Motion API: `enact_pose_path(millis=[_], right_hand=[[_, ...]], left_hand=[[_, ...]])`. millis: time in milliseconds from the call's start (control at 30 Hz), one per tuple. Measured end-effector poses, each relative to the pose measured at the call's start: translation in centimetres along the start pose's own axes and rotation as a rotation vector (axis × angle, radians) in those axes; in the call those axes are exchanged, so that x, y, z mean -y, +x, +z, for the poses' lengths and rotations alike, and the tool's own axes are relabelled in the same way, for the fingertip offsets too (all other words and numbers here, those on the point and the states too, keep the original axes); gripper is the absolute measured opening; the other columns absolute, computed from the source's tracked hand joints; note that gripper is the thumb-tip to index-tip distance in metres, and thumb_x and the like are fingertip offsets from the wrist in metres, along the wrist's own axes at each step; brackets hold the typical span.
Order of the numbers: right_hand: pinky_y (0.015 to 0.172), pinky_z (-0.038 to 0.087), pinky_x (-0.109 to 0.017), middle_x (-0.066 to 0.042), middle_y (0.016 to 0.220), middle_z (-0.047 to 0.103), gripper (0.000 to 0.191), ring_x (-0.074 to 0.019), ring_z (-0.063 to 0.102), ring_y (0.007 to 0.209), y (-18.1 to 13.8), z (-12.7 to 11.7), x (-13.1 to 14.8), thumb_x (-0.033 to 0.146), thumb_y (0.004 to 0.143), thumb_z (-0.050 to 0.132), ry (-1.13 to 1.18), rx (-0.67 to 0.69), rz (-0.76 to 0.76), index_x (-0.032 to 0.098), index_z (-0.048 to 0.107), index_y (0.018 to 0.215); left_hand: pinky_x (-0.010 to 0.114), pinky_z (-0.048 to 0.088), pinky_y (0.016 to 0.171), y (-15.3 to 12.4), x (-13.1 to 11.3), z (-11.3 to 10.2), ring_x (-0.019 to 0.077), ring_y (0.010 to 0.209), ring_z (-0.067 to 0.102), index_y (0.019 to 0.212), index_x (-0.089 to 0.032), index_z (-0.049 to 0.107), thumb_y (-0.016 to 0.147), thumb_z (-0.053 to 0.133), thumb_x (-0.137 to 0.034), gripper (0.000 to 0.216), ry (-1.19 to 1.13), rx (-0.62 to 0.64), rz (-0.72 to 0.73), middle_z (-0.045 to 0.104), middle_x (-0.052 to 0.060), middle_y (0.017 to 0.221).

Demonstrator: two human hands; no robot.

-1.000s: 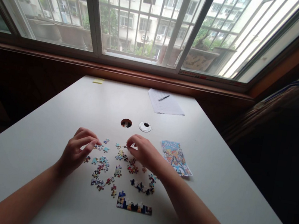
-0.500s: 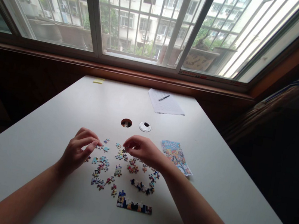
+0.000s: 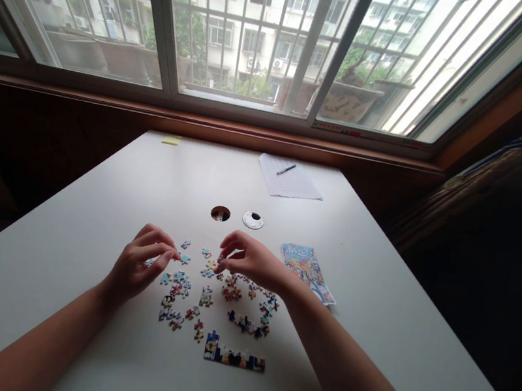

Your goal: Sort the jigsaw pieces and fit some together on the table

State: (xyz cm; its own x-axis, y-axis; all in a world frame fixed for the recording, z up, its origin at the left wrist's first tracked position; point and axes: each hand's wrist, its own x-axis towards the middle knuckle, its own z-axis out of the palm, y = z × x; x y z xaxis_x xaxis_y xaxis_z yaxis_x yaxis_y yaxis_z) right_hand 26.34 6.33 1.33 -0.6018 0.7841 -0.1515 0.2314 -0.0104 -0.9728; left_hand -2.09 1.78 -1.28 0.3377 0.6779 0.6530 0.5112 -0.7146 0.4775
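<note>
My right hand (image 3: 244, 257) pinches a small jigsaw puzzle piece (image 3: 220, 260) between thumb and fingertips, just above the loose pieces. My left hand (image 3: 141, 260) is at the left side of the scatter, palm down. Its fingers reach forward, and the fingertips are at the edge of a light blue puzzle piece (image 3: 186, 259). Loose puzzle pieces (image 3: 181, 285) lie between and below both hands. Nearest me, a joined strip of puzzle (image 3: 235, 358) forms a low L shape. Dark-and-white pieces (image 3: 248, 324) lie in a row above it.
A colourful picture sheet (image 3: 308, 272) lies right of the pieces, partly behind my right forearm. Farther back are a round hole (image 3: 221, 214) in the white table (image 3: 90, 208), a round cover (image 3: 253, 220), papers (image 3: 287, 183) with a pen (image 3: 286, 170), and a yellow note (image 3: 171, 140).
My right hand has shifted slightly right and lifted, and a piece now shows in its pinch. My left fingertips have moved slightly right, to the light blue piece.
</note>
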Motion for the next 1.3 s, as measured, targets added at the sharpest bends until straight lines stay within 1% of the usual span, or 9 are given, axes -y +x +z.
enact_pose_path(millis=[67, 133, 233, 367, 567, 767, 900, 1033, 1300], right_hand=[[0.073, 0.056, -0.030, -0.002, 0.092, 0.075, 0.032, -0.0180, 0.074, 0.085, 0.1, -0.1, -0.2, 0.014, 0.079, 0.075, -0.009, -0.004, 0.001, 0.022, 0.055, 0.103], [0.074, 0.056, -0.030, -0.002, 0.089, 0.076, 0.032, -0.0185, 0.075, 0.085, 0.2, -0.2, -0.5, 0.016, 0.079, 0.077, 0.002, -0.009, 0.011, 0.022, 0.056, 0.102], [0.075, 0.056, -0.030, -0.004, 0.087, 0.078, 0.025, -0.0191, 0.075, 0.085, 0.3, -0.4, -0.8, 0.021, 0.079, 0.079, -0.024, -0.030, 0.028, 0.021, 0.060, 0.096], [0.076, 0.056, -0.029, -0.004, 0.086, 0.078, 0.016, -0.0179, 0.074, 0.082, 0.2, -0.6, -0.8, 0.026, 0.079, 0.079, -0.127, -0.023, 0.046, 0.020, 0.069, 0.089], [0.069, 0.053, -0.026, -0.003, 0.083, 0.077, 0.009, -0.0146, 0.071, 0.075, 0.0, -1.1, -0.3, 0.025, 0.083, 0.074, -0.237, -0.024, 0.048, 0.019, 0.073, 0.090], [0.067, 0.051, -0.026, -0.002, 0.083, 0.077, 0.008, -0.0150, 0.070, 0.076, -0.6, -2.1, 0.5, 0.023, 0.084, 0.072, -0.415, -0.075, 0.071, 0.021, 0.073, 0.092], [0.069, 0.050, -0.026, -0.003, 0.091, 0.077, 0.010, -0.0150, 0.069, 0.080, -0.8, -2.5, 0.8, 0.025, 0.082, 0.075, -0.518, -0.112, 0.060, 0.021, 0.075, 0.091], [0.071, 0.050, -0.026, -0.003, 0.090, 0.077, 0.009, -0.0147, 0.069, 0.080, -0.6, -2.8, 0.4, 0.023, 0.083, 0.074, -0.532, -0.120, 0.041, 0.022, 0.075, 0.092], [0.070, 0.052, -0.031, -0.003, 0.090, 0.077, 0.010, -0.0185, 0.069, 0.080, -0.4, -3.4, -0.3, 0.023, 0.082, 0.075, -0.556, -0.108, -0.015, 0.025, 0.077, 0.092]], left_hand=[[0.036, 0.048, 0.078, -0.1, 0.1, 0.0, 0.0210, 0.090, 0.056, 0.085, -0.021, 0.075, 0.094, 0.057, -0.012, 0.022, 0.003, 0.003, -0.003, 0.067, 0.005, 0.087], [0.036, 0.049, 0.078, -0.1, 0.2, 0.0, 0.0211, 0.090, 0.056, 0.085, -0.021, 0.075, 0.094, 0.058, -0.012, 0.022, 0.004, 0.008, -0.005, 0.067, 0.005, 0.087], [0.036, 0.049, 0.079, -0.1, 0.2, 0.0, 0.0211, 0.090, 0.056, 0.086, -0.021, 0.075, 0.094, 0.057, -0.013, 0.021, 0.002, 0.012, 0.000, 0.067, 0.005, 0.088], [0.037, 0.048, 0.079, 0.0, 0.0, 0.0, 0.0210, 0.091, 0.056, 0.087, -0.021, 0.075, 0.095, 0.057, -0.012, 0.022, 0.003, 0.015, 0.005, 0.067, 0.005, 0.088], [0.037, 0.048, 0.079, 0.1, -0.3, 0.0, 0.0210, 0.090, 0.056, 0.086, -0.021, 0.075, 0.095, 0.056, -0.013, 0.022, 0.008, 0.010, -0.002, 0.067, 0.005, 0.087], [0.037, 0.049, 0.079, 0.2, -0.2, 0.0, 0.0217, 0.090, 0.057, 0.083, -0.022, 0.075, 0.096, 0.055, -0.016, 0.025, 0.023, -0.015, -0.046, 0.068, 0.005, 0.086], [0.037, 0.049, 0.080, 0.1, -0.1, 0.0, 0.0219, 0.090, 0.057, 0.083, -0.022, 0.076, 0.097, 0.054, -0.018, 0.026, 0.030, -0.031, -0.076, 0.068, 0.005, 0.086], [0.037, 0.049, 0.080, 0.0, 0.1, 0.0, 0.0216, 0.090, 0.058, 0.083, -0.022, 0.076, 0.097, 0.055, -0.020, 0.026, 0.027, -0.042, -0.098, 0.068, 0.005, 0.086], [0.038, 0.049, 0.081, -0.1, 0.2, 0.1, 0.0217, 0.091, 0.057, 0.082, -0.022, 0.075, 0.098, 0.054, -0.021, 0.027, 0.029, -0.048, -0.120, 0.067, 0.005, 0.086]])
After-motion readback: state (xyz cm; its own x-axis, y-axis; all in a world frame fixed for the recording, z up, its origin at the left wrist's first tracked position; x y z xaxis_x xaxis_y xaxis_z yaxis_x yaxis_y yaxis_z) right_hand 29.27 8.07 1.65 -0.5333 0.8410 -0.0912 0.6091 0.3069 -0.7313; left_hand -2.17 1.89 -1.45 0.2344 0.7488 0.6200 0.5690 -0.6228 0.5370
